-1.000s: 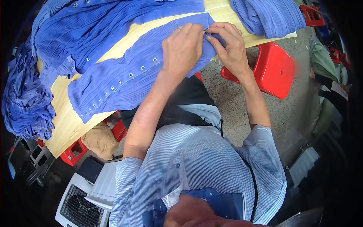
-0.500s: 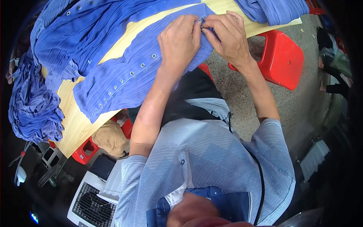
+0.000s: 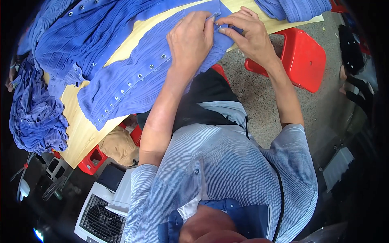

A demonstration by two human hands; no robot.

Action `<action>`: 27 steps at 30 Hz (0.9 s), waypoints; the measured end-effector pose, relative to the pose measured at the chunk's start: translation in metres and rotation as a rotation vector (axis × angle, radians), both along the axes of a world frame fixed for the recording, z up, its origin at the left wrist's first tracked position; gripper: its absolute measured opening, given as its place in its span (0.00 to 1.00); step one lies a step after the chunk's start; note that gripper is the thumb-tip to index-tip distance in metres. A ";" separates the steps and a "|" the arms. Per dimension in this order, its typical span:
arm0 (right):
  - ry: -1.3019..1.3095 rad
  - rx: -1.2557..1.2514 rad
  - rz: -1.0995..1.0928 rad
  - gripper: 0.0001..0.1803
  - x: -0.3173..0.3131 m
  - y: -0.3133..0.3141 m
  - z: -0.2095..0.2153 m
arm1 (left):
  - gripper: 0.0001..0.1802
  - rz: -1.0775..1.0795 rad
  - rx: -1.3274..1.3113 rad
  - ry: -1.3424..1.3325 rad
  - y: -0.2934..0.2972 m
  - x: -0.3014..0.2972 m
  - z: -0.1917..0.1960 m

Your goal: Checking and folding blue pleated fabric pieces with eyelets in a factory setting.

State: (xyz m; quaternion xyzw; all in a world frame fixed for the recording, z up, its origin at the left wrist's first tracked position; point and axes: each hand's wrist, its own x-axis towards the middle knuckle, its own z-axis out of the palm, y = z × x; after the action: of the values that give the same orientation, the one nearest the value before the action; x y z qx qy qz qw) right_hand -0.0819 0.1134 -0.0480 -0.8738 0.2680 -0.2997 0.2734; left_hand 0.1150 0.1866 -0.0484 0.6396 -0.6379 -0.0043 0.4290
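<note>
A light blue ribbed garment (image 3: 121, 83) lies lengthwise on the table, with a row of small round metal fasteners (image 3: 140, 75) along its near side. My left hand (image 3: 189, 40) is closed on the upper right part of this garment, thumb and fingers gripping the cloth beside its fastener edge. Close against those fingertips, my right hand (image 3: 252, 36) is bent in a pinch, with index finger and thumb near each other at the same edge. A tiny shiny spot shows by the right fingertips; what it is cannot be made out.
Darker blue garments (image 3: 87, 40) are heaped on the yellowish table (image 3: 83, 133), and another pile (image 3: 36, 109) hangs over its left end. Folded blue cloth (image 3: 300, 10) lies at the far right. A red stool (image 3: 308, 60) stands right of the table, and a white fan-like appliance (image 3: 101, 214) at lower left.
Both hands have shifted slightly up in the picture. The right thumb has moved a little away from the left fingertips. The garment stays nearly where it was.
</note>
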 end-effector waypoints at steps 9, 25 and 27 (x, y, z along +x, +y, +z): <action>-0.336 -0.075 0.009 0.09 0.022 -0.004 0.002 | 0.05 -0.005 0.019 0.011 0.002 0.004 -0.002; 0.142 0.131 0.043 0.13 0.019 -0.018 0.038 | 0.03 -0.038 -0.007 0.041 0.002 0.001 0.001; 0.153 0.140 0.059 0.14 0.018 -0.021 0.038 | 0.03 -0.052 -0.034 0.003 0.001 0.002 0.001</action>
State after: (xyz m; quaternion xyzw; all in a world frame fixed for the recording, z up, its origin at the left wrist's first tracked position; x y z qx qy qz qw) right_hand -0.0637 0.0927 -0.0099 -0.8806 0.2825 -0.2043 0.3211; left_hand 0.1173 0.1880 -0.0478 0.6154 -0.6535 -0.0054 0.4407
